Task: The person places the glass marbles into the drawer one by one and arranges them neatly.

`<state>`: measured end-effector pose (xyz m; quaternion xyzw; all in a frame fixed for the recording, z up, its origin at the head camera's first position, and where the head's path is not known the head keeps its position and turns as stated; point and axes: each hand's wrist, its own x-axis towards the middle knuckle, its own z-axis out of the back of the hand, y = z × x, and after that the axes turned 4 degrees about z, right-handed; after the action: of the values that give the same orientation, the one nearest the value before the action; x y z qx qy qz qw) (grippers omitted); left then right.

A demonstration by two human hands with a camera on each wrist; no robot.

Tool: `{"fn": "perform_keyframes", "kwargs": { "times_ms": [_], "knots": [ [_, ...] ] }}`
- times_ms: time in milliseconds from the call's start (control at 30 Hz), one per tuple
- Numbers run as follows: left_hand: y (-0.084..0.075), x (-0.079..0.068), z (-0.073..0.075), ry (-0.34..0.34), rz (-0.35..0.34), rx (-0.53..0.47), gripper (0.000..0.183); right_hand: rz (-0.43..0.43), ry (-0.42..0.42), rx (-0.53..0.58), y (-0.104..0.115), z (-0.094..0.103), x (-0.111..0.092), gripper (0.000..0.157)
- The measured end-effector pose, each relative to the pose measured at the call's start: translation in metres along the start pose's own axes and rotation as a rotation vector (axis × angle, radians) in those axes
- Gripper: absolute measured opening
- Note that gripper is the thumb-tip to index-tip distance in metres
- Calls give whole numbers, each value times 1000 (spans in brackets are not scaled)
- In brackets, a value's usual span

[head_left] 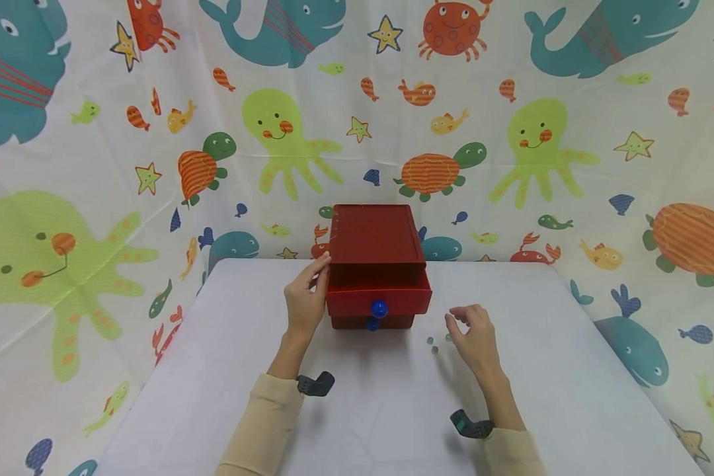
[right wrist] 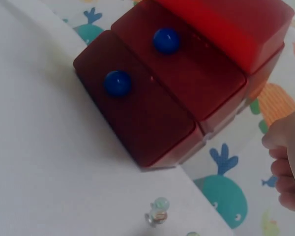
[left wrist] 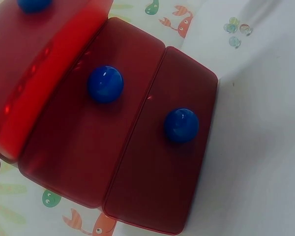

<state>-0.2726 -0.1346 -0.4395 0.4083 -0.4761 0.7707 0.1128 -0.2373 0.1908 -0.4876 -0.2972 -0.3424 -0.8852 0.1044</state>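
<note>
A small red chest of drawers (head_left: pixel 373 233) stands at the back of the table, its top drawer (head_left: pixel 350 303) pulled out. Round blue knobs mark the drawers, with the middle knob (left wrist: pixel 105 84) and bottom knob (left wrist: pixel 181 125) on closed fronts. My left hand (head_left: pixel 305 307) touches the chest's left side with its fingers. Right of the chest, my right hand (head_left: pixel 475 337) hovers near several clear glass marbles (head_left: pixel 431 340) on the table. Its fingers bend toward the thumb, fingertips close together; I cannot tell whether a marble is between them.
The white tabletop (head_left: pixel 369 410) reaches back to a hanging cloth (head_left: pixel 381 139) printed with sea animals. The cloth rises close behind the chest. A dark wrist camera (head_left: pixel 316 384) is strapped on the left arm, another camera (head_left: pixel 471 425) on the right.
</note>
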Motion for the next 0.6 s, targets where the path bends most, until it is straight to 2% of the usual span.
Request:
{"fn": "perform_keyframes", "kwargs": {
  "times_ms": [267, 600],
  "knots": [
    [0, 0, 0, 9, 18, -7, 28, -3, -2, -17, -11, -4, -7, 15],
    [0, 0, -1, -10, 3, -13, 28, -34, 10, -32, -24, -10, -16, 15]
  ]
}}
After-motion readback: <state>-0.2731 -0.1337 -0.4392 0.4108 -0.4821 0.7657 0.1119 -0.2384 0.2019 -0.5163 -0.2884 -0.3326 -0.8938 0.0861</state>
